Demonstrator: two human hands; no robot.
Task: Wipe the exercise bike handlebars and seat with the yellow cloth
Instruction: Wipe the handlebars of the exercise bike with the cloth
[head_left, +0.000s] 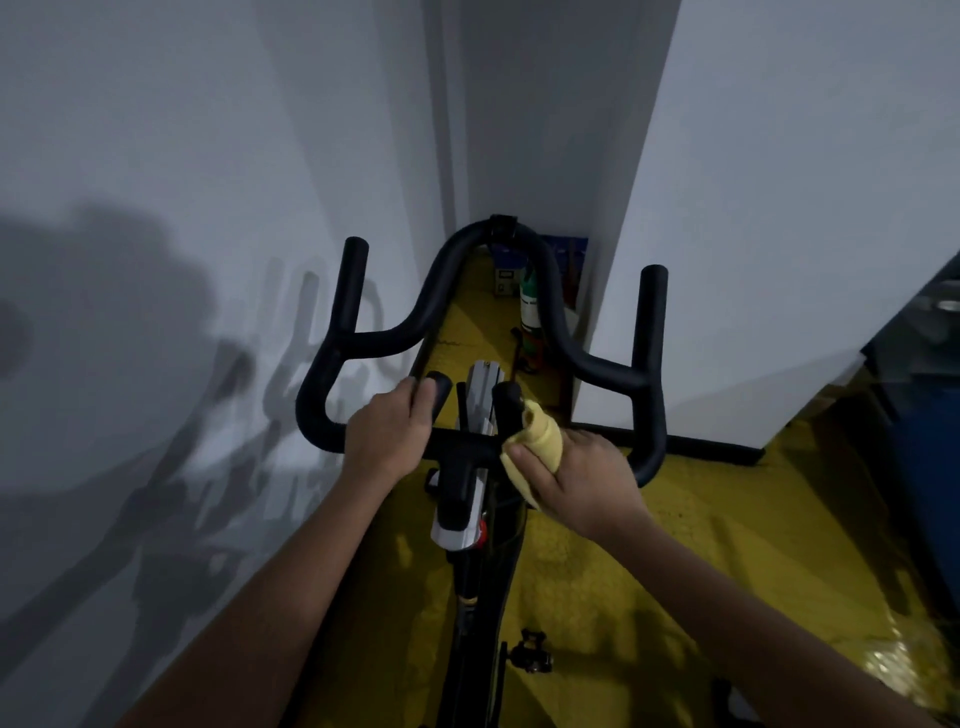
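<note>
Head view looks down on two bare hands at the middle of the bike's handlebars (644, 364). Right hand (587, 475) holds the yellow cloth (537, 447), fingers curled round it and pressing it onto the crossbar just right of the centre stem, at the foot of the short inner grip (508, 402). Left hand (389, 434) grips the matching short inner grip on the other side of the stem, fingers wrapped over it, and looks to be steadying the bars.

From the cloth, the unwiped run lies outward to the right: the crossbar's long axis goes sideways to the right end, where the bar bends up into the tall right horn. Right hand is plainly the nearer one for that stretch. The seat is not in view; it probably sits behind and below the camera, toward the person. Yellow floor (649, 571) shows beneath the frame.
</note>
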